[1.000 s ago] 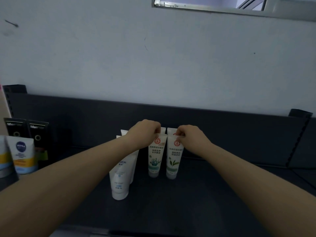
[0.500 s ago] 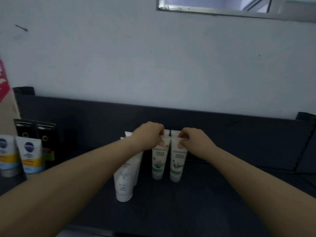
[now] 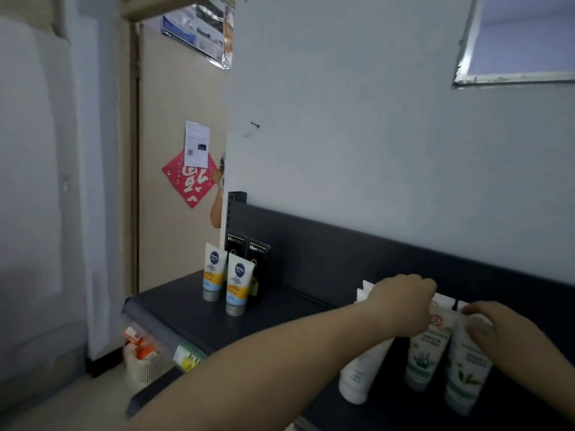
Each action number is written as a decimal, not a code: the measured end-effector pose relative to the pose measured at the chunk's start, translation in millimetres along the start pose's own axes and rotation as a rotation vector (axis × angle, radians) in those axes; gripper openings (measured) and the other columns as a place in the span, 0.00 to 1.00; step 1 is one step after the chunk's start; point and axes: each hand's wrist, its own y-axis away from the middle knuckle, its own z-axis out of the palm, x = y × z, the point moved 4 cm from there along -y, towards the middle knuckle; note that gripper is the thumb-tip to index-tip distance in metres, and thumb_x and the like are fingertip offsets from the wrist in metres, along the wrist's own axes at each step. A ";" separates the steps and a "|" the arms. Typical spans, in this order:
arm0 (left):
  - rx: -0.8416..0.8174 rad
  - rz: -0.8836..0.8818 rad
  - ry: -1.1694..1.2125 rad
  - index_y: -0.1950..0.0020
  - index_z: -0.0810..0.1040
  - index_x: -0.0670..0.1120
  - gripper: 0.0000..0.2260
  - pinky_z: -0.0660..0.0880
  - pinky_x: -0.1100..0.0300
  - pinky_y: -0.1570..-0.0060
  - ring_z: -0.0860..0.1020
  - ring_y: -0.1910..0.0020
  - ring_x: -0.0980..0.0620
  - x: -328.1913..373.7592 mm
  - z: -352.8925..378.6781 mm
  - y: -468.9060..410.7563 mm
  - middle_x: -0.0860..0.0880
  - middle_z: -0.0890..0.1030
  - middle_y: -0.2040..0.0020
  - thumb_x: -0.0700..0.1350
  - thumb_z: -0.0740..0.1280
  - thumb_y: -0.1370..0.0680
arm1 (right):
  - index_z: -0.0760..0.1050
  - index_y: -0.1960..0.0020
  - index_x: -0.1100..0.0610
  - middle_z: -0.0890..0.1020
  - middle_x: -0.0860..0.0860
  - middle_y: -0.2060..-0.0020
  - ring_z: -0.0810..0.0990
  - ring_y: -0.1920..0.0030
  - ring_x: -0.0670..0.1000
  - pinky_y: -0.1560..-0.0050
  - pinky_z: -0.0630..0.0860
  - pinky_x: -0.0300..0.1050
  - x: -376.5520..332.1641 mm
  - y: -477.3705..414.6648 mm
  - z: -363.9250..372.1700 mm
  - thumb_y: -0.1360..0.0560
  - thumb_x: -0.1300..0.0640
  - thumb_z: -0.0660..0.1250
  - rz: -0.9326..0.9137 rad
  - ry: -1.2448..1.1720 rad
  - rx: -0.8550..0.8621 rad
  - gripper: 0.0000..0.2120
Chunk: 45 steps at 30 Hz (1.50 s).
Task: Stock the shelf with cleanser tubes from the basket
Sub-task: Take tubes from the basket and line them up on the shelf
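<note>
Two white-and-green cleanser tubes stand cap-down side by side on the dark shelf (image 3: 217, 312), at the right of the view. My left hand (image 3: 401, 303) pinches the top crimp of the left tube (image 3: 426, 353). My right hand (image 3: 491, 325) pinches the top of the right tube (image 3: 466, 374). A plain white tube (image 3: 357, 377) stands just left of them, partly behind my left wrist, with another white tube's top showing behind it. The basket (image 3: 146, 362) sits on the floor below the shelf's left end, with orange packs inside.
Two Nivea tubes (image 3: 238, 284) and two black boxes (image 3: 258, 253) stand at the shelf's left end. The shelf's back panel (image 3: 342, 250) runs along a pale wall. A door with a red paper sign (image 3: 189, 178) is to the left.
The view has swung left and down, so the door, floor and basket now show. Both hands stay on the tops of the two green tubes, now at the right edge.
</note>
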 end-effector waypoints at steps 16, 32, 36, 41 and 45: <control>0.177 -0.083 -0.262 0.45 0.75 0.41 0.10 0.69 0.55 0.48 0.76 0.48 0.44 11.5 -33.7 123.0 0.43 0.77 0.46 0.42 0.63 0.25 | 0.74 0.38 0.55 0.77 0.51 0.40 0.74 0.42 0.50 0.42 0.71 0.44 -92.9 91.8 4.8 0.24 0.58 0.65 -0.368 -0.106 0.002 0.15; 0.128 -0.397 -0.380 0.40 0.73 0.44 0.15 0.69 0.55 0.45 0.75 0.43 0.45 -78.9 -87.8 313.8 0.45 0.76 0.43 0.46 0.64 0.25 | 0.71 0.35 0.55 0.73 0.51 0.37 0.71 0.36 0.53 0.39 0.71 0.51 -282.0 174.6 88.7 0.26 0.53 0.65 -0.770 -0.096 -0.115 0.20; 0.080 -0.539 -0.369 0.39 0.72 0.43 0.15 0.71 0.51 0.44 0.74 0.42 0.43 -121.4 -98.0 381.9 0.44 0.75 0.41 0.48 0.62 0.23 | 0.69 0.32 0.55 0.70 0.52 0.32 0.68 0.33 0.54 0.35 0.67 0.50 -340.4 198.4 130.6 0.24 0.54 0.63 -0.819 -0.083 -0.174 0.21; 0.019 -0.654 -0.372 0.36 0.72 0.44 0.18 0.69 0.51 0.41 0.73 0.40 0.44 -166.6 -105.6 463.1 0.45 0.75 0.38 0.49 0.63 0.24 | 0.70 0.34 0.56 0.72 0.52 0.34 0.70 0.34 0.55 0.37 0.67 0.50 -410.9 235.5 186.7 0.26 0.55 0.64 -0.878 -0.084 -0.248 0.20; -0.041 -0.745 -0.333 0.35 0.71 0.44 0.19 0.72 0.51 0.40 0.73 0.39 0.45 -200.9 -96.5 520.6 0.45 0.74 0.37 0.48 0.63 0.25 | 0.69 0.32 0.55 0.70 0.51 0.33 0.69 0.33 0.54 0.36 0.69 0.51 -451.5 266.6 233.9 0.26 0.54 0.64 -0.897 -0.076 -0.337 0.22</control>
